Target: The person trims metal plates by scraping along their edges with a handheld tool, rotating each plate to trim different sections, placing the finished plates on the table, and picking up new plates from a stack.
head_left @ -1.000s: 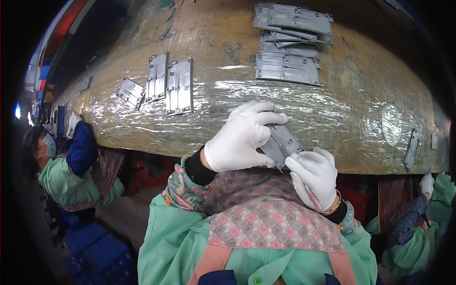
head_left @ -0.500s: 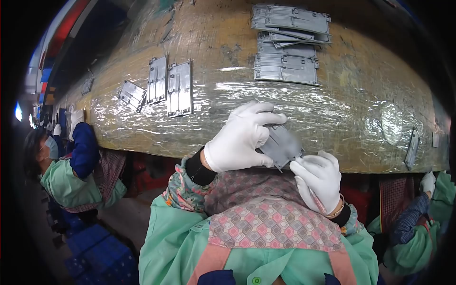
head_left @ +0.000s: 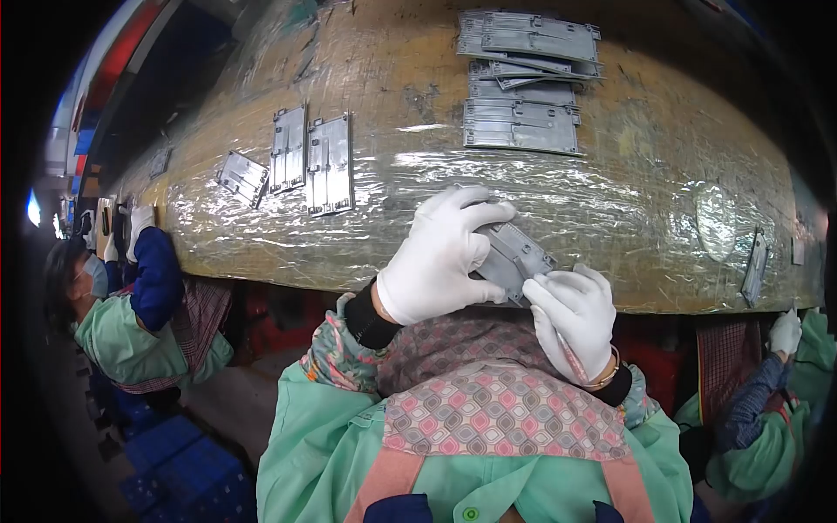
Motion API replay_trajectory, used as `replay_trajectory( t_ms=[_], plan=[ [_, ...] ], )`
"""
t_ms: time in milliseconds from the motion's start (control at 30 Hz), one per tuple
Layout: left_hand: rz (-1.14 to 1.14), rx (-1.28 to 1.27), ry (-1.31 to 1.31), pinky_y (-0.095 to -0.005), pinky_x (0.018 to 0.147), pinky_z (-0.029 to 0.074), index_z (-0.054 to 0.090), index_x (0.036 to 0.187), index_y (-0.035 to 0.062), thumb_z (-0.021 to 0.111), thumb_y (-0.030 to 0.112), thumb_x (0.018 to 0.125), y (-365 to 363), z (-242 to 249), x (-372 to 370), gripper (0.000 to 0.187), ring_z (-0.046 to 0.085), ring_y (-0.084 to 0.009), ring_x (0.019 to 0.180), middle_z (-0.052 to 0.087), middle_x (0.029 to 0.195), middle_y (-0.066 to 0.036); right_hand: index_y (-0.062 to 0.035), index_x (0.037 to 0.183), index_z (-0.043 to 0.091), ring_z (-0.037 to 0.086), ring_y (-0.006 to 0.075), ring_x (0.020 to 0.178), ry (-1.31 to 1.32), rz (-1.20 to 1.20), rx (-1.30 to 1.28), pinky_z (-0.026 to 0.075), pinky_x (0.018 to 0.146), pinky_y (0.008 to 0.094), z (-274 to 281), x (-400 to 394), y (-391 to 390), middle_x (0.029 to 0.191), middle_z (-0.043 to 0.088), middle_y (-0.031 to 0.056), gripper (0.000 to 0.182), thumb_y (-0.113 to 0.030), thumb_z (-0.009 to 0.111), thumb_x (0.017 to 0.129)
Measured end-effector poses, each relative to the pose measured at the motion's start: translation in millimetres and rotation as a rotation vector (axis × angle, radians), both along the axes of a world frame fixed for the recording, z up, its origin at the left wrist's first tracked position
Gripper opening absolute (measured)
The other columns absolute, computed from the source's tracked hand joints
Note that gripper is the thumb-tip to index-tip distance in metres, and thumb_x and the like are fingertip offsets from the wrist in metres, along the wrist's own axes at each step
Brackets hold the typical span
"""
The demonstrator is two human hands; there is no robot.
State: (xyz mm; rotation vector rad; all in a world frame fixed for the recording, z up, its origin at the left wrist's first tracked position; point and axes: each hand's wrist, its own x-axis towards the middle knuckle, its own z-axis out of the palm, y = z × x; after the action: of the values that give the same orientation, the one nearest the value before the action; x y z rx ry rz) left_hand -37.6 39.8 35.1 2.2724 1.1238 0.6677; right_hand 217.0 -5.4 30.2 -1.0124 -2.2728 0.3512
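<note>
My left hand (head_left: 436,257), in a white glove, grips the left side of a flat grey panel (head_left: 514,253) between thumb and fingers. The panel is tilted above the table's near edge, its face with a raised rib and small clips turned up. My right hand (head_left: 571,318), also gloved, is pinched closed at the panel's lower right edge. Its fingertips hide whatever they may hold.
Similar panels lie in an overlapping pile (head_left: 523,122) at the far side of the film-covered table (head_left: 392,235). Several more panels (head_left: 329,166) lie to the left, and one (head_left: 756,268) at the right. Co-workers sit left (head_left: 131,322) and right (head_left: 767,427).
The panel has turned a little in my left hand, and its ribbed face shows more clearly. My right hand has shifted slightly left and up along its edge.
</note>
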Motion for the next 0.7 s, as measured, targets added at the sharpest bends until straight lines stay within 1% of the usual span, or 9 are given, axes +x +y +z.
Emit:
replay_trajectory(
  t_ms=[100, 167, 233, 300, 367, 433, 500, 633, 700],
  plan=[
    [0.087, 0.085, -0.006, -0.0542, 0.113, 0.040, 0.066, 0.064, 0.0053, 0.095, 0.032, 0.059, -12, -3, 5, 0.040, 0.054, -0.0371, 0.135, 0.067, 0.141, -0.012, -0.0098, 0.112, 0.076, 0.075, 0.0281, 0.094, 0.026, -0.009, 0.006, 0.055, 0.085, 0.0456, -2, -5, 0, 0.102, 0.078, 0.0071, 0.032, -0.008, 0.077, 0.080],
    [0.123, 0.068, -0.009, -0.0546, 0.110, 0.042, 0.057, 0.066, 0.0061, 0.098, 0.028, 0.054, -19, -2, 12, 0.047, 0.057, -0.0402, 0.132, 0.067, 0.141, -0.014, -0.0083, 0.112, 0.076, 0.075, 0.0287, 0.094, 0.032, -0.012, 0.023, 0.056, 0.083, 0.0454, -3, -4, -2, 0.101, 0.078, 0.0080, 0.032, -0.007, 0.077, 0.080],
    [0.224, 0.116, 0.037, -0.0551, 0.109, 0.042, 0.056, 0.065, 0.0058, 0.098, 0.027, 0.054, -28, -4, 17, 0.048, 0.057, -0.0394, 0.132, 0.066, 0.141, -0.014, -0.0091, 0.120, 0.077, 0.070, 0.0293, 0.108, 0.011, -0.008, -0.085, 0.051, 0.104, 0.0494, 0, 0, -10, 0.113, 0.077, 0.0078, 0.036, -0.004, 0.077, 0.084],
    [0.225, 0.107, 0.055, -0.0560, 0.109, 0.042, 0.057, 0.068, 0.0058, 0.098, 0.027, 0.054, -33, -3, 17, 0.048, 0.056, -0.0391, 0.132, 0.065, 0.142, -0.014, -0.0095, 0.119, 0.077, 0.071, 0.0290, 0.108, 0.015, -0.007, -0.089, 0.051, 0.103, 0.0492, 0, -1, -10, 0.112, 0.077, 0.0074, 0.036, -0.005, 0.077, 0.084],
    [0.270, 0.142, 0.067, -0.0554, 0.109, 0.042, 0.073, 0.072, 0.0023, 0.095, 0.034, 0.059, -35, -4, 20, 0.041, 0.057, -0.0369, 0.130, 0.067, 0.138, -0.014, -0.0098, 0.119, 0.077, 0.071, 0.0288, 0.107, 0.016, -0.010, -0.091, 0.051, 0.103, 0.0490, -1, -3, -9, 0.111, 0.077, 0.0070, 0.036, -0.005, 0.077, 0.084],
    [0.284, 0.152, 0.056, -0.0556, 0.109, 0.042, 0.073, 0.074, 0.0023, 0.095, 0.034, 0.059, -37, -5, 22, 0.041, 0.057, -0.0372, 0.130, 0.067, 0.137, -0.015, -0.0112, 0.119, 0.078, 0.071, 0.0284, 0.108, 0.000, -0.046, -0.064, 0.051, 0.102, 0.0485, -5, -7, -9, 0.111, 0.078, 0.0060, 0.035, -0.006, 0.078, 0.085],
    [0.295, 0.160, 0.049, -0.0557, 0.110, 0.041, 0.073, 0.075, 0.0024, 0.095, 0.034, 0.059, -39, -7, 22, 0.042, 0.057, -0.0374, 0.130, 0.068, 0.135, -0.015, -0.0099, 0.114, 0.077, 0.075, 0.0267, 0.093, -0.040, -0.070, 0.060, 0.056, 0.083, 0.0445, -4, -11, 2, 0.102, 0.079, 0.0064, 0.033, -0.009, 0.079, 0.081],
    [0.310, 0.177, 0.071, -0.0566, 0.111, 0.040, 0.074, 0.080, 0.0019, 0.095, 0.034, 0.058, -38, -6, 21, 0.045, 0.058, -0.0374, 0.128, 0.067, 0.136, -0.014, -0.0091, 0.115, 0.077, 0.075, 0.0309, 0.092, 0.212, -0.106, -0.035, 0.058, 0.083, 0.0421, -6, -4, 5, 0.107, 0.079, 0.0086, 0.024, -0.019, 0.081, 0.093],
    [0.266, 0.173, 0.119, -0.0558, 0.113, 0.039, 0.071, 0.081, 0.0015, 0.095, 0.034, 0.060, -33, 3, 20, 0.046, 0.057, -0.0364, 0.130, 0.065, 0.139, -0.014, -0.0055, 0.114, 0.077, 0.075, 0.0257, 0.090, 0.357, -0.179, -0.161, 0.060, 0.081, 0.0383, -13, 3, 8, 0.101, 0.079, 0.0083, 0.020, -0.017, 0.080, 0.097]
  ],
)
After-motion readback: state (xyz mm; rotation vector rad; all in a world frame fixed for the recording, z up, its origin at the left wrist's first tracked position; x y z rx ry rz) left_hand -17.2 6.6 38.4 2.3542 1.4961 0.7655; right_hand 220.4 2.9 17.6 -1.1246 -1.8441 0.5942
